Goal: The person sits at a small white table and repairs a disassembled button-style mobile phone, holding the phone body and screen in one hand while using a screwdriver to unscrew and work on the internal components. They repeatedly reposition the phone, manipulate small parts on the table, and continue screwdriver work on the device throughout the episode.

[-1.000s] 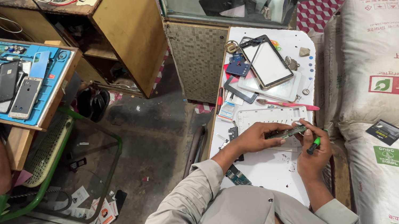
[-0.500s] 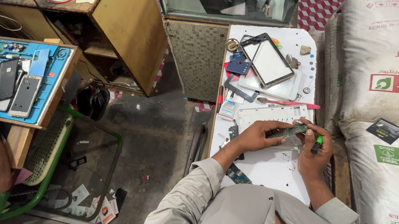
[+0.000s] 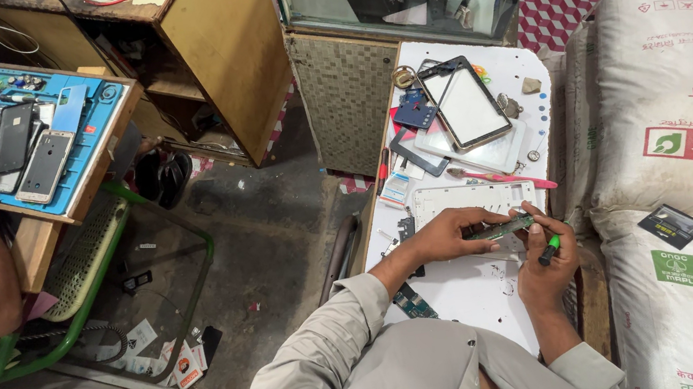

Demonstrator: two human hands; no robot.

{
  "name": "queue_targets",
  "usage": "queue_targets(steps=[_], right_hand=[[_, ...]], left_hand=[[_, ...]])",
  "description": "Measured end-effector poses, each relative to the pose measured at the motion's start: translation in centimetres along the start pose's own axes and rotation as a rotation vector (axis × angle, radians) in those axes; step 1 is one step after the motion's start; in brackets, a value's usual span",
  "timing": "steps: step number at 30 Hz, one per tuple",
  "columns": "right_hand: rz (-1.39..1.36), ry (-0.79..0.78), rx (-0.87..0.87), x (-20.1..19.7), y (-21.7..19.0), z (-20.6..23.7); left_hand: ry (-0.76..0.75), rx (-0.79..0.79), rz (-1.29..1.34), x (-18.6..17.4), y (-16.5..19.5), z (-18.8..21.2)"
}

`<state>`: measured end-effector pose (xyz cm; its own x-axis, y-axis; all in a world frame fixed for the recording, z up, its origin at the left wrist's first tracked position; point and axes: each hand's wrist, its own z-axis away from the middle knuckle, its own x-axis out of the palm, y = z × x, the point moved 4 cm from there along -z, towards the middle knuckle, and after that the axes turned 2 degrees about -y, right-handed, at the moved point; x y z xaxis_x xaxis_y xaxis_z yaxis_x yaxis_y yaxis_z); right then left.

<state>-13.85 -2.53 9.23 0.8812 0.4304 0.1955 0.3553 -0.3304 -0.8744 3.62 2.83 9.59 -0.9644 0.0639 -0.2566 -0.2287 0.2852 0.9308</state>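
Bare tabletop [image 3: 475, 290] nearside; phone parts [image 3: 464, 109] seemingly beyond.

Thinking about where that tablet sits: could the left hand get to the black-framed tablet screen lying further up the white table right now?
Probably not freely: the left hand is pinching a green circuit board, though nothing stands between it and the black-framed tablet screen on the white table.

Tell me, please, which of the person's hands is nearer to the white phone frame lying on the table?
Left. The left hand lies just below the white phone frame, nearly touching it. The right hand, holding a green-handled tool, sits lower, farther off.
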Motion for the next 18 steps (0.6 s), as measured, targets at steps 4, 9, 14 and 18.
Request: queue_targets(steps=[4,9,14,18], right_hand=[[0.01,-0.001,0.002,-0.07,0.0,0.09],[-0.028,0.004,0.011,-0.15,0.26,-0.05],[-0.011,0.012,0.002,-0.21,0.33,-0.05],[-0.011,0.006,0.001,-0.28,0.43,0.04]], left_hand=[[0.005,-0.029,-0.042,0.07,-0.32,-0.14],[0.014,-0.021,-0.022,0.08,-0.5,-0.13],[0.021,0.004,-0.008,0.0,-0.4,-0.16],[0.018,-0.007,-0.012,0.04,-0.42,-0.22]])
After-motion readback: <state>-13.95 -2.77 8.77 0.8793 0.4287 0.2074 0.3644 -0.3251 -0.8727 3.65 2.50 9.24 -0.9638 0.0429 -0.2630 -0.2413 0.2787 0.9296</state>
